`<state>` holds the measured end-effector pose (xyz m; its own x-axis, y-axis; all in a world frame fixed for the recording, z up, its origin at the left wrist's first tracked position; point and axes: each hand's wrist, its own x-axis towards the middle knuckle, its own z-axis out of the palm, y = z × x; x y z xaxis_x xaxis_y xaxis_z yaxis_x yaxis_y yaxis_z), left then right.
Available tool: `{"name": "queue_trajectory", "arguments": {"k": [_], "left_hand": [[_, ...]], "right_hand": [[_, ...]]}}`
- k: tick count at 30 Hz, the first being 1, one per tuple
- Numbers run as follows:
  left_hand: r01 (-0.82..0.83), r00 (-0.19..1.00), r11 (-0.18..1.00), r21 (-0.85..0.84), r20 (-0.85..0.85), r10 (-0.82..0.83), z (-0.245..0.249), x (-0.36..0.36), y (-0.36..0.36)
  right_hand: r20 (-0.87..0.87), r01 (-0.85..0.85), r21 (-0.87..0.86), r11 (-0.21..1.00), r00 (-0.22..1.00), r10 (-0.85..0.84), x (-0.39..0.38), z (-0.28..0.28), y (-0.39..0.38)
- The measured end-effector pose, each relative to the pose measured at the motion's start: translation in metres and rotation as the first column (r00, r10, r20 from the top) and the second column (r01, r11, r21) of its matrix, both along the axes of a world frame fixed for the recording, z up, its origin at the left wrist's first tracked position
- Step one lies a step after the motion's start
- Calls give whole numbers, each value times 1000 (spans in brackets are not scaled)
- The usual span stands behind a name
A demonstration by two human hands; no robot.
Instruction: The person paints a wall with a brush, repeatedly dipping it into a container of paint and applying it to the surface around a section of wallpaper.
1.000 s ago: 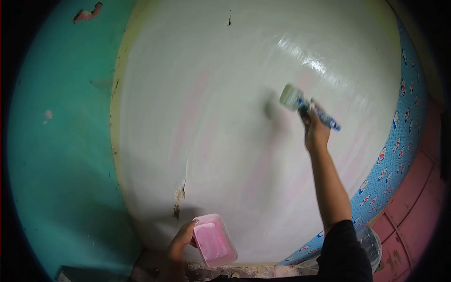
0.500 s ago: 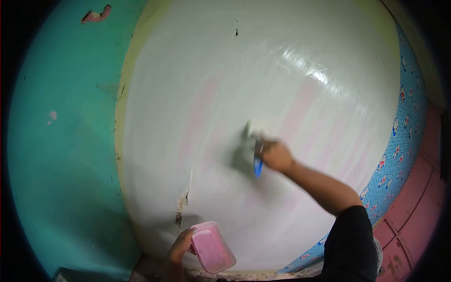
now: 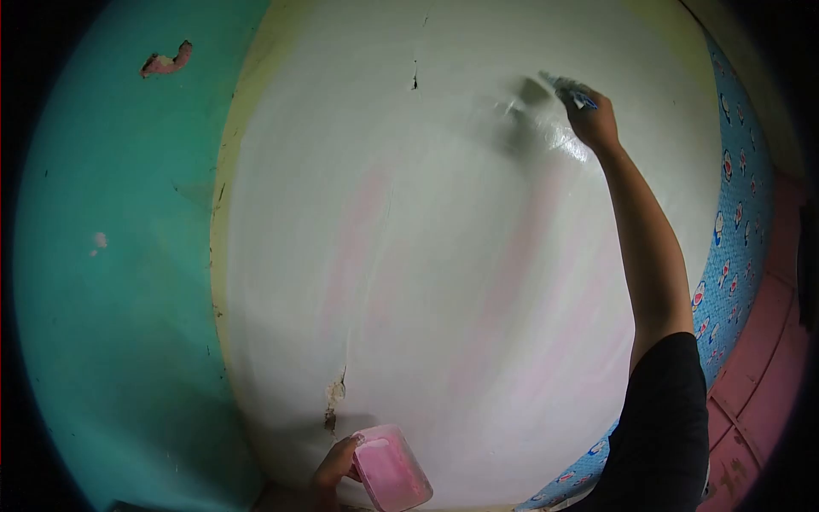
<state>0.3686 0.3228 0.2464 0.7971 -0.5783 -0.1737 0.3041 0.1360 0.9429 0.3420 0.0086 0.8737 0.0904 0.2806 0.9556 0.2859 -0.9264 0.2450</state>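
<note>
High on the white wall [image 3: 461, 222], my right hand [image 3: 595, 124] is closed around a paintbrush [image 3: 559, 83] with some blue on its handle. The brush head points up and left, close to the wall, and its shadow falls beside it; whether the bristles touch cannot be made out. Faint pink streaks [image 3: 363, 213] run down the wall's surface. Low in the view, my left hand [image 3: 339, 461] grips the left edge of a rectangular plastic tub [image 3: 420, 480]. Pink paint [image 3: 386, 461] lies inside it.
A teal wall [image 3: 128, 299] with a chipped patch [image 3: 167, 60] meets the white one at the left. Cracked plaster [image 3: 335, 391] shows above the tub. Blue patterned wallpaper [image 3: 729, 205] and a pink panelled surface [image 3: 772, 341] are at the right.
My right hand has swept up and to the right with the paintbrush, and the arm is more stretched. The tub in my left hand appears slightly lower in view.
</note>
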Motion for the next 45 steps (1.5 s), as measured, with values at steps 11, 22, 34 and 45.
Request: {"name": "queue_trajectory", "arguments": {"k": [11, 22, 34, 45], "left_hand": [[-9, 1000, 999, 32, 21, 9, 5, 2, -2], [34, 999, 999, 6, 10, -34, -3, -5, -27], [70, 995, 994, -88, -64, -76, -17, -14, -74], [42, 998, 999, 9, -43, -42, -9, -28, -89]], "right_hand": [[-496, 12, -775, 632, 608, -620, -8, -299, 31], [-189, 31, -121, 992, 980, -54, -37, -93, -33], [-159, 257, -671, 695, 866, -475, -26, -192, -66], [-182, 14, -282, 959, 981, -67, -38, -80, -72]]}}
